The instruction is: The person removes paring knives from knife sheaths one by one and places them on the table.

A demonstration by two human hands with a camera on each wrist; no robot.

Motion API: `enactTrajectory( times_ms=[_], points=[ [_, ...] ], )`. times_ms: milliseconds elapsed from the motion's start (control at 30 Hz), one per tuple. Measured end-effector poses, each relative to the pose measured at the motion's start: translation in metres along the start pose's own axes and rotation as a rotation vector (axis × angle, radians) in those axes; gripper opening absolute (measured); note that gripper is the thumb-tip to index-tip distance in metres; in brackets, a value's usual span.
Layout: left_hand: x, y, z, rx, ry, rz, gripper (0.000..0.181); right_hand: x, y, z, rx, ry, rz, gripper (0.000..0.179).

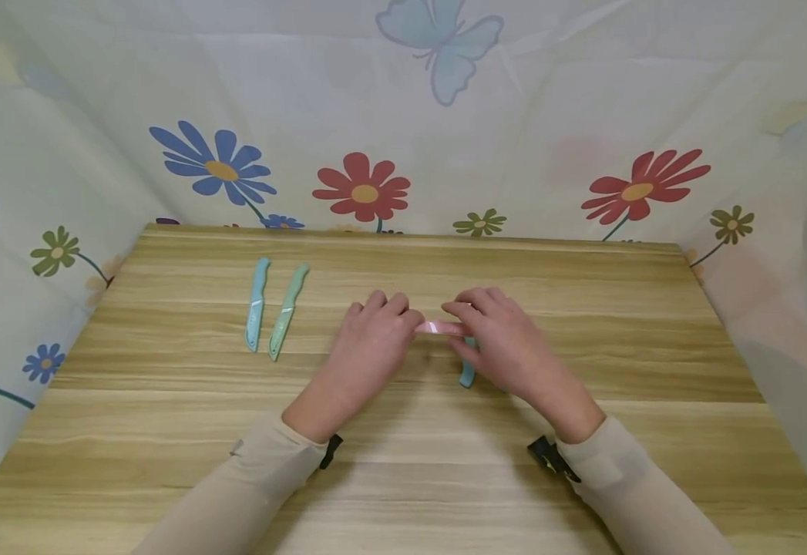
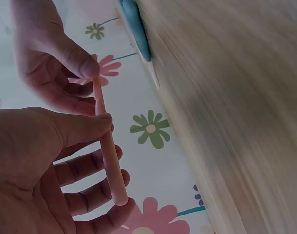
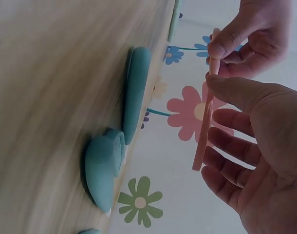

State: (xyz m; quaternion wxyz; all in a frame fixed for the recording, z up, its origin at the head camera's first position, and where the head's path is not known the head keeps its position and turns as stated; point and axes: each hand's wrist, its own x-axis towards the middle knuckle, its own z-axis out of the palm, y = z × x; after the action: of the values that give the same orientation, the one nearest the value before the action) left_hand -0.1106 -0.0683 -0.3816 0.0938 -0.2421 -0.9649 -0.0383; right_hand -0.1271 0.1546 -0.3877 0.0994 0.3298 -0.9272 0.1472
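Above the table, both hands hold a slim pink knife (image 1: 438,327), its blade part covered by a pink sheath (image 3: 202,139). My left hand (image 1: 375,339) pinches the pink handle (image 2: 113,168) between thumb and fingers. At the other end, my right hand (image 1: 510,343) pinches the sheath with thumb and forefinger; its other fingers are spread beside it. Below the right hand lies a blue handle (image 1: 468,374), partly hidden by that hand. The right wrist view shows a teal handle (image 3: 137,92) and a rounded teal piece (image 3: 100,170) on the table; their kind is unclear.
On the left part of the wooden table (image 1: 188,432) lie a blue sheathed knife (image 1: 257,304) and a green sheathed knife (image 1: 288,312), side by side. A flower-printed cloth (image 1: 535,92) stands behind the table and along its sides.
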Motion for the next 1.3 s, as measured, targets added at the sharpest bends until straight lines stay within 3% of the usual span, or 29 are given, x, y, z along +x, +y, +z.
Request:
enactTrajectory(
  times_ms=[233,633,1300],
  points=[
    [-0.0018,0.0038,0.0014,-0.003,0.020,0.020,0.019,0.0004,-0.0027,0.0027,-0.012,-0.016,-0.014,0.039],
    [-0.0026,0.0061,0.0014,-0.010,0.032,0.017,0.016,-0.0003,-0.0044,0.0058,0.030,0.033,-0.052,0.021],
    [-0.0022,0.0079,0.0010,-0.006,-0.001,0.002,0.016,0.0007,-0.0038,0.0082,0.040,0.013,-0.049,0.015]
  ],
)
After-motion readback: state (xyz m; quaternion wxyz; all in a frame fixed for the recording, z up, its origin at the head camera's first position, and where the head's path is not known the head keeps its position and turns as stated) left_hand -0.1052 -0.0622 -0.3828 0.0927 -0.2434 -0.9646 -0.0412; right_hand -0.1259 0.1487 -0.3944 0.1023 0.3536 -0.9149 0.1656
